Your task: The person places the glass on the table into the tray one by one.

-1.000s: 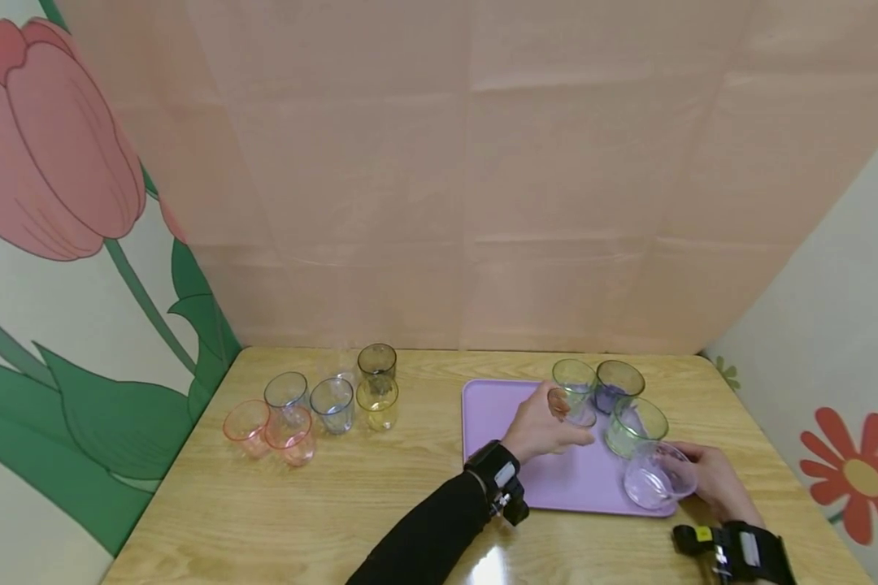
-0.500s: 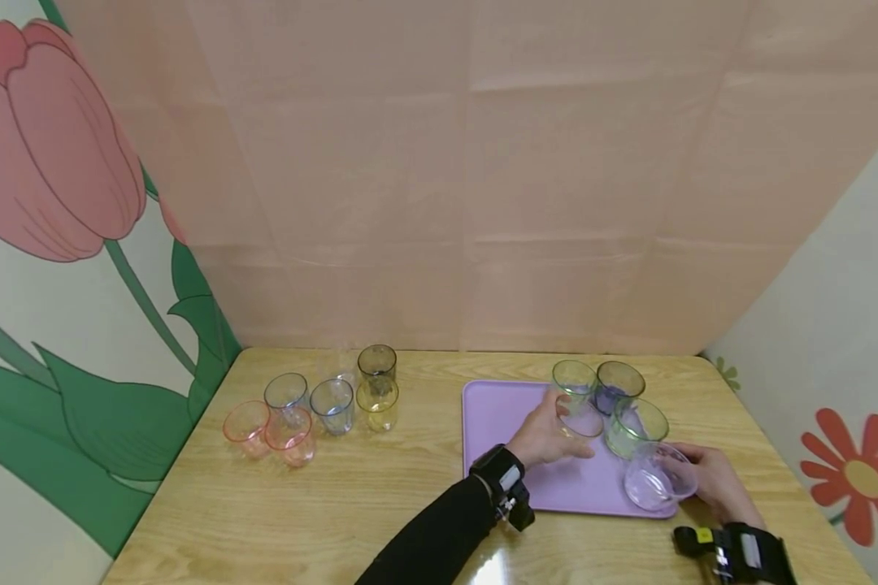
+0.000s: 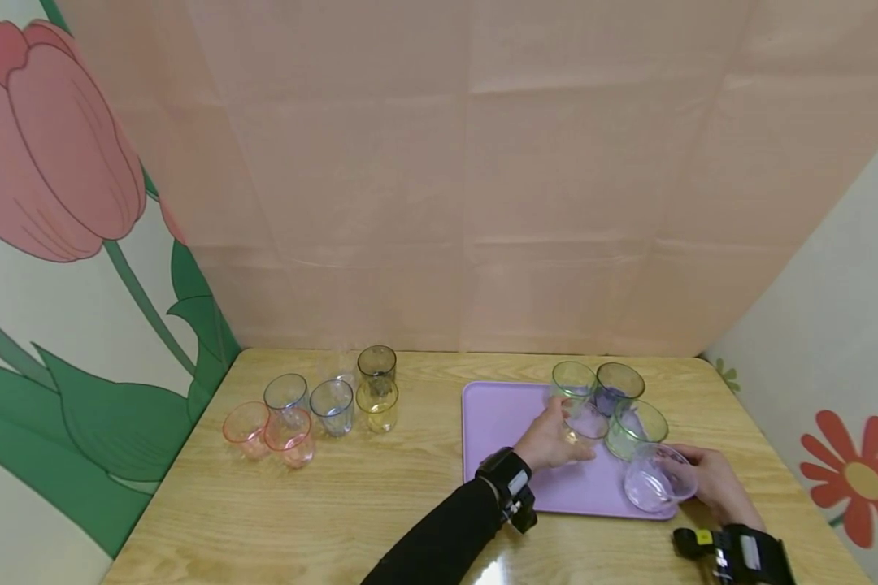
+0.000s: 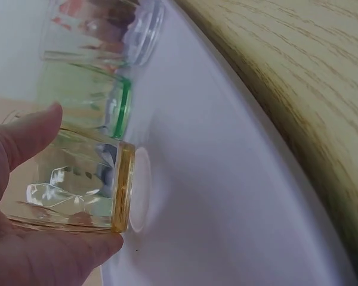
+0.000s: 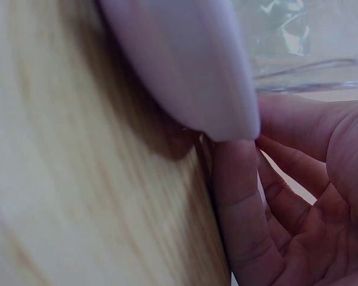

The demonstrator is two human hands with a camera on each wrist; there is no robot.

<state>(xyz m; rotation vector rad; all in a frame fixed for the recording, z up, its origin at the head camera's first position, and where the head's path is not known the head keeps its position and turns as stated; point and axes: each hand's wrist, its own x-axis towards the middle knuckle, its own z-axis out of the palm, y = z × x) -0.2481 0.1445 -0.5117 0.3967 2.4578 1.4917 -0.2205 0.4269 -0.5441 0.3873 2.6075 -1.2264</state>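
My left hand (image 3: 554, 440) grips a yellow-tinted glass (image 4: 77, 185) between thumb and fingers. Its base is close over the purple tray (image 3: 499, 410), and a pale ring shows on the surface beside it. Around it on the tray stand a green glass (image 3: 635, 439) at the right, another green-rimmed glass (image 3: 574, 372) behind, and a dark smoky glass (image 3: 619, 382) at the back right. At the tray's near right corner is a clear glass (image 3: 654, 487). Right beside that glass, my right hand (image 3: 719, 479) pinches the tray's rim, with a finger (image 5: 235, 190) under the edge.
Several more glasses stand at the left of the wooden table (image 3: 263, 520): two pink-rimmed ones, including a near pink glass (image 3: 293, 447), two blue-rimmed ones, including a blue-rimmed glass (image 3: 334, 410), a yellow glass (image 3: 378, 410) and a dark glass (image 3: 377, 361). A peach backdrop (image 3: 468, 203) rises behind.
My left hand has moved a little right and toward me with the yellow-tinted glass, which is now nearer the green glass. My right hand and the tray have stayed put.
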